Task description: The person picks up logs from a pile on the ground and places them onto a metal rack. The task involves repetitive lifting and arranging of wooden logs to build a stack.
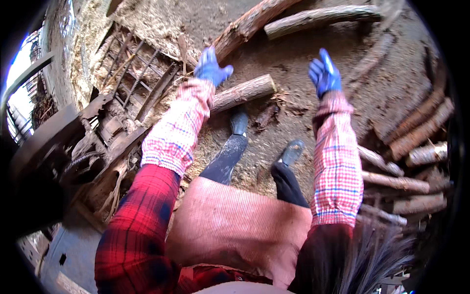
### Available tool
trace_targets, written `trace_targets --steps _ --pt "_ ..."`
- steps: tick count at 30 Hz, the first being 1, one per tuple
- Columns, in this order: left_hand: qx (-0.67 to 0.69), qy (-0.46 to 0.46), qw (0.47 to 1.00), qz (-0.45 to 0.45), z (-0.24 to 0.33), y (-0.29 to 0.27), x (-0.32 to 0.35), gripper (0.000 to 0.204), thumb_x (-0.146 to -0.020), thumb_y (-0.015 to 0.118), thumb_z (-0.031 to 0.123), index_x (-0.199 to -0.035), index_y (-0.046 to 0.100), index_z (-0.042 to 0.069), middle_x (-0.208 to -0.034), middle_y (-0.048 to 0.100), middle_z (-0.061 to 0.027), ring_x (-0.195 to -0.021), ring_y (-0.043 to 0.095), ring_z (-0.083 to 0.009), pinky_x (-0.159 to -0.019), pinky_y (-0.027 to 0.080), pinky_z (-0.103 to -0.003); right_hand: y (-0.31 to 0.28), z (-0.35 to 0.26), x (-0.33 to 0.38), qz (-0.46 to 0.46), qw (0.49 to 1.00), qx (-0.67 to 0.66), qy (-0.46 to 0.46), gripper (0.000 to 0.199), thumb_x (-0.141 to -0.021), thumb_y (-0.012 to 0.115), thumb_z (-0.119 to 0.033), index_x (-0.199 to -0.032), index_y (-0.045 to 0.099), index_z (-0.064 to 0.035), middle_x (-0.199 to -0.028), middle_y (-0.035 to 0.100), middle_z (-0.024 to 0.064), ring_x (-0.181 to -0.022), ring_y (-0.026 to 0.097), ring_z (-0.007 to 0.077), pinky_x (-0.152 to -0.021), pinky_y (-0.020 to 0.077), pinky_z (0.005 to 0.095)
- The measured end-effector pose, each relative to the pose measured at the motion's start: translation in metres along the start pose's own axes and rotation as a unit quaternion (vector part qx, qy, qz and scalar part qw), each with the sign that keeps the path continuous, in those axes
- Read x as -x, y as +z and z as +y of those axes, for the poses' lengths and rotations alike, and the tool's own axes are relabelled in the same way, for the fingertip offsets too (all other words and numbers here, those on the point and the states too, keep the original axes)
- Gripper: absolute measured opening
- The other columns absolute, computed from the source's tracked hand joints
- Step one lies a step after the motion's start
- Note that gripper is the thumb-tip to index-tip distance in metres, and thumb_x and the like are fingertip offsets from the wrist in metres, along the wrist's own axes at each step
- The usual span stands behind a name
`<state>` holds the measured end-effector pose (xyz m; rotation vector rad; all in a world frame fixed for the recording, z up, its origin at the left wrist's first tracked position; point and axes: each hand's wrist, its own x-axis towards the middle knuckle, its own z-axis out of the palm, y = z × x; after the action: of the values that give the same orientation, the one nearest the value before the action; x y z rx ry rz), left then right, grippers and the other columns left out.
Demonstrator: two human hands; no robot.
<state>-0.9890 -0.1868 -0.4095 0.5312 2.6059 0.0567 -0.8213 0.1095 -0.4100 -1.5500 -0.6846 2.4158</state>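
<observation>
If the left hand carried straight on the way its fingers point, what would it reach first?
Probably the long log lying just beyond the left hand, whose gloved fingers point up and slightly right toward it. The hand is open and holds nothing. Depth is unclear, so it might pass above the log.

Beyond the left hand (211, 67) long bark-covered logs (318, 17) lie on the sawdust-strewn ground (293, 63), a rusty metal grate (132, 73) and a dark old machine (54, 152) stand to its left, and a stack of logs (416, 127) lies to the right of the right hand (324, 73).
</observation>
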Motion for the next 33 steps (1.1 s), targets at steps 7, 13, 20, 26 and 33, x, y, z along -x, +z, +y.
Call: trace_targets --steps 7,13,20,26,33 --pt "-0.082 0.092 0.992 -0.019 -0.02 0.067 -0.116 0.116 -0.06 0.081 0.053 -0.145 0.02 0.004 -0.139 0.039 -0.0262 -0.13 0.039 -0.037 -0.107 0.034 -0.04 0.073 0.038 -0.182 0.166 0.966 0.097 -0.173 0.069 -0.065 0.086 -0.037 -0.11 0.055 0.0047 -0.105 0.061 0.0183 -0.091 0.058 0.0281 -0.081 0.0484 0.0455" --pt "0.189 0.013 0.952 -0.24 -0.016 0.05 -0.019 0.113 -0.06 0.083 0.048 -0.143 0.021 0.002 -0.129 0.048 -0.0214 -0.119 0.049 -0.0323 -0.098 0.042 -0.039 -0.021 0.054 -0.067 -0.008 0.994 0.109 0.018 0.047 -0.081 0.073 -0.032 -0.116 0.062 -0.002 -0.115 0.063 0.008 -0.105 0.058 0.0198 -0.095 0.0438 0.0338" --pt "0.794 -0.284 0.261 -0.469 0.078 -0.102 0.23 0.077 -0.078 0.07 0.035 -0.138 0.036 0.0 -0.125 0.053 -0.0253 -0.117 0.053 -0.0382 -0.104 0.041 -0.047 -0.08 0.027 0.254 -0.094 0.885 -0.261 0.374 0.05 -0.081 0.069 -0.031 -0.116 0.054 0.0014 -0.101 0.064 0.0159 -0.094 0.063 0.0283 -0.084 0.0535 0.0409" --pt "0.736 -0.363 0.295 -0.49 0.127 -0.157 0.301 0.057 -0.085 0.061 0.042 -0.119 0.053 -0.004 -0.101 0.064 -0.0211 -0.09 0.063 -0.0339 -0.084 0.052 -0.045 -0.111 0.011 0.396 -0.019 0.919 -0.175 0.353 0.053 -0.08 0.072 -0.034 -0.114 0.054 0.0025 -0.089 0.063 0.0146 -0.074 0.063 0.0272 -0.07 0.055 0.0395" --pt "0.622 -0.319 0.446 -0.56 0.121 -0.194 0.494 0.067 -0.077 0.07 0.039 -0.124 0.047 -0.002 -0.102 0.063 -0.0238 -0.087 0.063 -0.0416 -0.081 0.052 -0.055 -0.23 -0.018 0.621 -0.005 0.952 -0.226 0.205 0.052 -0.083 0.069 -0.036 -0.119 0.053 -0.0021 -0.094 0.065 0.0154 -0.078 0.065 0.0273 -0.072 0.0557 0.0409"
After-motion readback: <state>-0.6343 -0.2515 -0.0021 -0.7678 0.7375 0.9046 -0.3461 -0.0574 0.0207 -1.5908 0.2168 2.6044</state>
